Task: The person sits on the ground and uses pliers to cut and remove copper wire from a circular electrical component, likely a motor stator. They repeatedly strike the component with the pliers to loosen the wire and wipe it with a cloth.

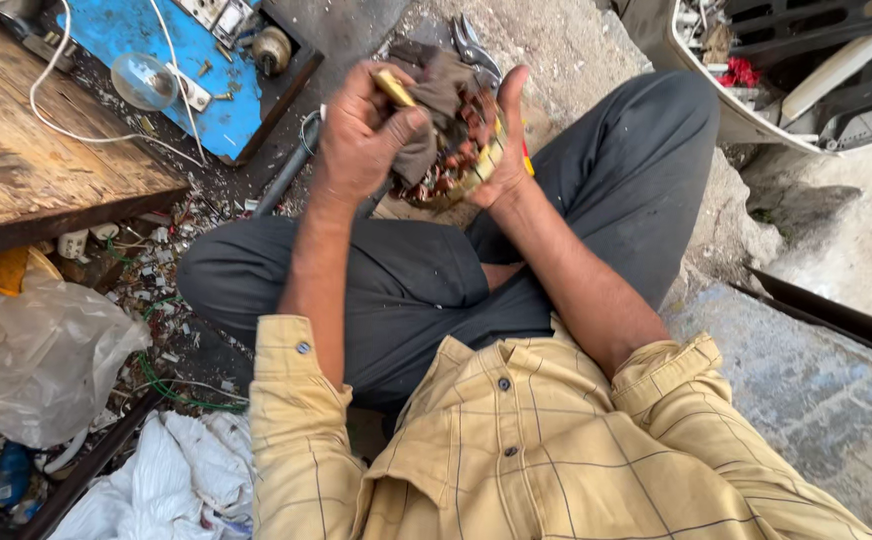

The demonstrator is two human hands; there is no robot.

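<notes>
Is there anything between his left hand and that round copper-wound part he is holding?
Yes. A dark brown cloth lies between the left hand and the copper-wound part, bunched under the fingers. The right hand grips the part's far edge directly, nothing visible between.

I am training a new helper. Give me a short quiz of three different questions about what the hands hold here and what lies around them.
1. True or false: the left hand presses a dark cloth against the round part.
2. Which hand cups the round part with copper windings from the side? A) the left hand B) the right hand C) neither hand
3. Fill in: the clear bulb lies on a ____ coloured board.

Key
1. True.
2. B. The right palm supports it from the side.
3. Blue. The board lies beside the wooden table.
</notes>
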